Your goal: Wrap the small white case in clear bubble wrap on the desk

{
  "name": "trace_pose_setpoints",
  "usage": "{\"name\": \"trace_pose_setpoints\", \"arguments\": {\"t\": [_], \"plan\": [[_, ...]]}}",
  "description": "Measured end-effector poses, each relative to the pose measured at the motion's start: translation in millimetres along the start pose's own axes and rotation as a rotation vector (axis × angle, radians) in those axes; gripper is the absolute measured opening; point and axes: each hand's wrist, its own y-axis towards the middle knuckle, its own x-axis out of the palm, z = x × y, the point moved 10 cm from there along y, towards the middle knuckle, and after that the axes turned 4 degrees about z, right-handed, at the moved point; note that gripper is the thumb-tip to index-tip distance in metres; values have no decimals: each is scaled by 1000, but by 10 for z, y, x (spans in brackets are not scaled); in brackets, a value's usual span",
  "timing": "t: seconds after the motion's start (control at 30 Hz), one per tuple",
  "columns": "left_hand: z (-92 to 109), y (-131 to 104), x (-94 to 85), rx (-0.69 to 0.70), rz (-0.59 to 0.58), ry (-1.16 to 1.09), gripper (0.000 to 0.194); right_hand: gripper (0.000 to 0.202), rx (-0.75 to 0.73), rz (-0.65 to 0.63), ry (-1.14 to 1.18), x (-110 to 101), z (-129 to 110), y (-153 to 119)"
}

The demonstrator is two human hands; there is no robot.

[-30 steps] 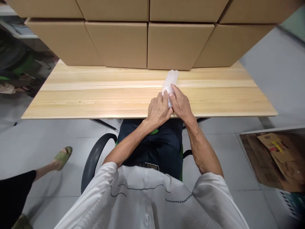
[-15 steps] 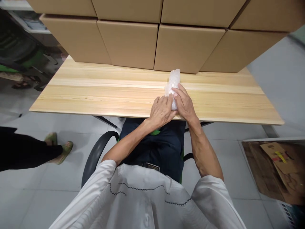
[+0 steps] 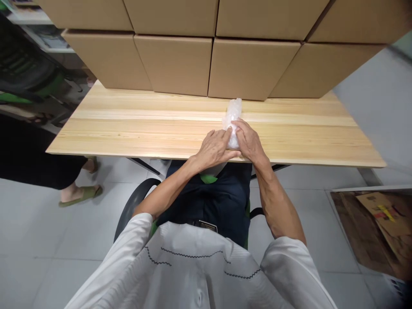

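A bundle of translucent white bubble wrap [image 3: 234, 110] lies lengthwise on the wooden table [image 3: 144, 128], close to its front edge. What the wrap encloses, if anything, cannot be made out. From the left, my left hand [image 3: 215, 146] holds the bundle's near part, fingertips on its side and thumb stretched across below it. My right hand [image 3: 249, 140] curls around the right side, its fingers over the top of the wrap. The fingertips of both hands almost meet on the bundle, and the far end sticks out beyond them.
Two rows of cardboard boxes [image 3: 180, 64] stand stacked along the table's back. Another person's legs in black trousers [image 3: 35, 154] and green slippers [image 3: 85, 195] are on the left. Flattened cardboard [image 3: 383, 210] lies low at right. A chair armrest [image 3: 137, 199] is beside me.
Both hands stay on the bubble wrap, with only slight finger shifts. The other person's legs have moved on the left, stepping closer to the table. The view has shifted slightly.
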Motion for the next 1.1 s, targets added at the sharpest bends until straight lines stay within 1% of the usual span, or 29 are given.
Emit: {"name": "trace_pose_setpoints", "arguments": {"t": [0.07,0.13,0.17,0.23,0.3,0.37,0.43,0.5,0.57,0.63,0.73,0.93,1.1], "plan": [[-59,19,-84,17,-34,-66,87,74,-3,-3,-2,17,10,6],[-161,59,-200,9,-38,-134,74,73,-10,-12,-7,34,4,8],[-229,91,-259,-2,-24,-162,72,72,-12,-16,-12,40,-3,8],[-362,182,-331,-8,9,-211,76,71,-9,-21,-24,42,-20,6],[-436,294,-288,47,3,-262,86,70,-14,-29,-31,43,-49,3],[-451,390,-162,135,-36,-297,96,70,-31,-34,-18,45,-82,-1],[-460,449,-17,186,-81,-306,104,68,-52,-28,6,41,-102,-11],[-496,476,105,171,-126,-298,109,65,-64,-9,25,26,-90,-24],[-525,483,165,146,-152,-275,111,64,-60,9,28,13,-50,-36],[-518,480,195,151,-185,-245,112,62,-56,-1,22,19,-17,-45],[-503,482,200,161,-217,-218,108,58,-58,-20,12,14,-7,-51],[-500,473,182,109,-247,-207,105,54,-42,-74,-32,7,-11,-31],[-450,450,139,104,-251,-183,100,55,-2,-138,-82,21,-1,-12]]}}
